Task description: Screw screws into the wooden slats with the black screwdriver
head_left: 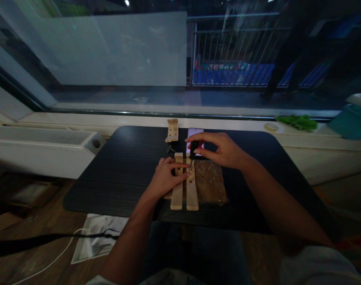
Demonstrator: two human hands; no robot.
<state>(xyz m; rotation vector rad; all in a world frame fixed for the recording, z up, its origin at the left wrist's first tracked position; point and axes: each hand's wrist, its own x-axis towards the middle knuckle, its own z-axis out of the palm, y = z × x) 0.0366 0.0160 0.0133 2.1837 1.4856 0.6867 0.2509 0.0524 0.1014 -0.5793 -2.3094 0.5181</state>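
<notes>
Two pale, shaped wooden pieces lie side by side: a left wooden piece (177,196) and a right wooden piece (192,194) with holes. Across the left one reaches my left hand (168,176), its thumb and index fingertips pressing the right piece on either side of a small shiny spot, apparently a screw head. Above that spot, my right hand (220,149) grips a screwdriver (193,148) by its black handle, fingers closed around it. The screwdriver stands nearly upright, its shaft pointing down between my left fingertips. Beneath the wood is a brown plastic-wrapped slab (211,180).
Beyond my hands lie loose screws (170,149), more wooden parts (172,130) and a lit phone (195,133) on the dark table (115,178). A window (123,59) and sill are behind. A radiator (43,148) stands left; green leaves (297,122) lie on the sill.
</notes>
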